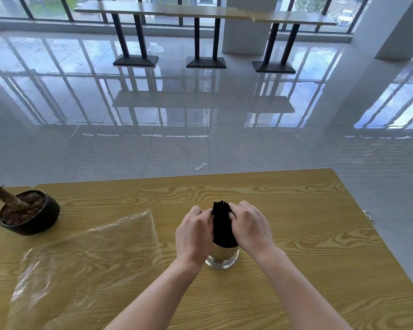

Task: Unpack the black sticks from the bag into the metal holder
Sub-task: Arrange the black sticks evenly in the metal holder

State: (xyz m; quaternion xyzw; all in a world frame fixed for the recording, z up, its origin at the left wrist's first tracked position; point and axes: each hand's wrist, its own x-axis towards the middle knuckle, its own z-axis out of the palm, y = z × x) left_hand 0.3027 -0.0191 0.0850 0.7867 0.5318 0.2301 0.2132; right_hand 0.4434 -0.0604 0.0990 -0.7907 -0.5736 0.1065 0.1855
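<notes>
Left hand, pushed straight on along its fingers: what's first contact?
The black sticks: the left hand points to the person's right, its fingers seemingly curled against the bundle standing in the metal holder. Just beyond the bundle is the right hand.

no readable text anywhere

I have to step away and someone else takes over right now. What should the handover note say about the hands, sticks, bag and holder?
Left hand: grips the black sticks from the left.
Right hand: grips them from the right, near the top.
Sticks: one upright bundle, lower ends inside the metal holder on the table.
Bag: flat on the table, left of the holder, apparently empty.
Done: sticks out of the bag, into the holder.
Left: probably just settle the bundle and let go.
</notes>
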